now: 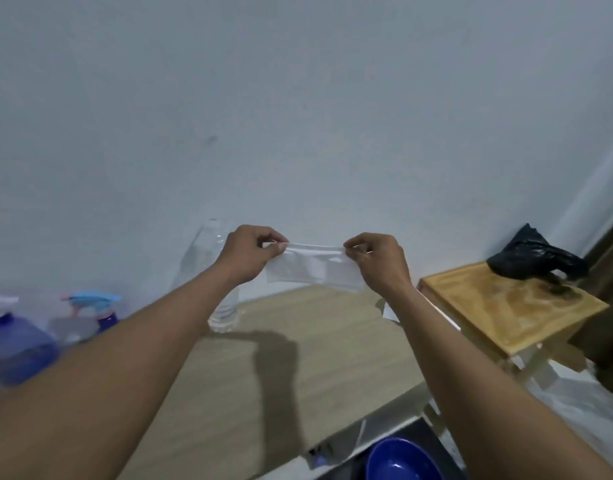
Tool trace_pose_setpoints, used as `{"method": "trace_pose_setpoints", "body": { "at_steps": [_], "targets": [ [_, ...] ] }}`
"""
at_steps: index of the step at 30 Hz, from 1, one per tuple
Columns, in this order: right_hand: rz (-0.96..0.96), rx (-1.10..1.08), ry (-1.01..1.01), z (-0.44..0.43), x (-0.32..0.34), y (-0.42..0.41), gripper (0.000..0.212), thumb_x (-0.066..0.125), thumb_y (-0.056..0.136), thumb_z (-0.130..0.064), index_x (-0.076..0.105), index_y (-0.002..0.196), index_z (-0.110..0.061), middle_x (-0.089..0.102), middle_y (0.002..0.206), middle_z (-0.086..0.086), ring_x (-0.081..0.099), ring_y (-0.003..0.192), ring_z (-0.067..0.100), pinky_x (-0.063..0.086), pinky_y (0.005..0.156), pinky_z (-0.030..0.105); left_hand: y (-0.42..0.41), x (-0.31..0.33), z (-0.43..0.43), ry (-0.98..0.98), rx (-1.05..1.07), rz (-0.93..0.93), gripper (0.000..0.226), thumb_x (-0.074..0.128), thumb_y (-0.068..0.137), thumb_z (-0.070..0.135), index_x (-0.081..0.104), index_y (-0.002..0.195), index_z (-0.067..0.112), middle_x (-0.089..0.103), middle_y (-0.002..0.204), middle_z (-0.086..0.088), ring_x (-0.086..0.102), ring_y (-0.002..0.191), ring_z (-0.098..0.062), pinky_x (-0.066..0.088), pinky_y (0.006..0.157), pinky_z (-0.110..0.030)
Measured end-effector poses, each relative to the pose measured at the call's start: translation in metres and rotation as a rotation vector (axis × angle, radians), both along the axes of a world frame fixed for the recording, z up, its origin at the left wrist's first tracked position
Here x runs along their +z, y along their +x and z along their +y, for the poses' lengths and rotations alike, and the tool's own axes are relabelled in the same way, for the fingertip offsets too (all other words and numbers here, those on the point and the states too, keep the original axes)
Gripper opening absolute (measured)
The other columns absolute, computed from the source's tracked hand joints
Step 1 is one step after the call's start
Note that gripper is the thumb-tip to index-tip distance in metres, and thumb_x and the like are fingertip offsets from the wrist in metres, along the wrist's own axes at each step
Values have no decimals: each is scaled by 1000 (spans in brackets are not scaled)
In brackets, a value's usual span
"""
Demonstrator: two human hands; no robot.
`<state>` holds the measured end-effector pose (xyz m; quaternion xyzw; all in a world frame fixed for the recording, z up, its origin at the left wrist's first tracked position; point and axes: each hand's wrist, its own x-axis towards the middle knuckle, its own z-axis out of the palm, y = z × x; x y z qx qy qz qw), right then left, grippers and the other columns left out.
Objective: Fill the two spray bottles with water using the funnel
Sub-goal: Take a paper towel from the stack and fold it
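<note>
Both hands [249,254] [377,261] pinch a white sheet [312,268] taut.

1. Along the table's [263,375] left edge we find the outer spray bottle [17,344] and, just right of it, the inner spray bottle [86,317].
2. A water bottle [225,313] stands at the back edge, close to the wall [298,116], behind our left hand [249,256].
3. Our left hand and right hand [381,261] pinch a sheet [312,268] between them, above the back edge.
4. Right of the table stands a stool [505,306], with a bag [537,254] on its far corner.
5. A bowl [402,462] sits below the table's near right corner.
</note>
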<state>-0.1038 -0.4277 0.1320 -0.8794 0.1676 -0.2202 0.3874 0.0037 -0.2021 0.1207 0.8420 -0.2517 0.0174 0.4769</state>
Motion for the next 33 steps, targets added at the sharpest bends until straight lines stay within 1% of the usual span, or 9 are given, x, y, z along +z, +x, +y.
{"method": "trace_pose_setpoints", "body": {
  "at_steps": [5, 8, 13, 15, 18, 22, 29, 31, 33],
  "targets": [
    [31, 169, 42, 124, -26, 0, 16, 70, 91, -15, 81, 96, -25, 70, 85, -7, 62, 88, 10, 37, 63, 4, -32, -26, 138, -18, 140, 63, 14, 74, 88, 23, 76, 83, 37, 68, 75, 14, 57, 72, -12, 45, 67, -21],
    [71, 263, 72, 194, -48, 0, 18, 70, 90, -12, 81, 99, -23, 70, 83, -10, 62, 87, 7, 36, 65, 0, -50, -44, 214, -15, 214, 99, 17, 70, 89, 14, 76, 83, 29, 64, 63, 18, 54, 63, -5, 41, 60, -14],
    [150, 414, 115, 304, -90, 5, 18, 71, 89, -9, 82, 100, -20, 75, 89, -7, 69, 90, 12, 48, 76, 21, -76, -79, 329, 44, 350, 145, 12, 70, 89, 13, 77, 89, 23, 59, 60, 22, 47, 56, 0, 36, 60, -14],
    [175, 452, 109, 339, -106, 8, 17, 71, 89, -7, 81, 100, -15, 73, 86, -5, 66, 84, 11, 45, 70, 16, -83, -94, 364, 69, 382, 162, 11, 71, 88, 15, 77, 88, 24, 57, 56, 19, 43, 55, -5, 34, 60, -20],
    [235, 488, 132, 385, -134, 13, 17, 69, 89, -5, 80, 100, -13, 72, 86, -4, 63, 80, 9, 41, 65, 8, -88, -122, 412, 86, 438, 213, 9, 72, 88, 15, 78, 89, 22, 63, 70, 7, 42, 60, -9, 34, 59, -19],
    [319, 511, 130, 436, -176, 26, 19, 65, 91, -4, 79, 100, -12, 73, 95, -3, 65, 91, 13, 42, 78, 19, -78, -171, 458, 105, 518, 279, 10, 74, 86, 14, 78, 88, 23, 75, 96, 2, 52, 71, -7, 39, 70, -20],
    [378, 426, 49, 491, -233, 66, 26, 58, 92, -6, 77, 106, -16, 75, 109, 4, 67, 106, 24, 52, 89, 31, -33, -236, 495, 232, 650, 289, 17, 76, 84, 24, 68, 90, 38, 71, 102, 9, 65, 92, -16, 51, 87, -31],
    [335, 397, -75, 501, -241, 75, 29, 58, 95, -11, 70, 121, -18, 69, 121, 6, 62, 113, 27, 51, 93, 36, -24, -244, 498, 265, 693, 234, 17, 74, 86, 22, 68, 100, 31, 72, 104, 4, 67, 95, -21, 53, 89, -34],
    [253, 386, -279, 512, -246, 75, 39, 61, 94, -14, 61, 133, -17, 59, 132, 9, 55, 120, 31, 48, 97, 42, -24, -250, 494, 432, 706, 33, 27, 66, 92, 22, 65, 119, 20, 70, 114, -4, 66, 102, -27, 53, 92, -40]
  ]
}}
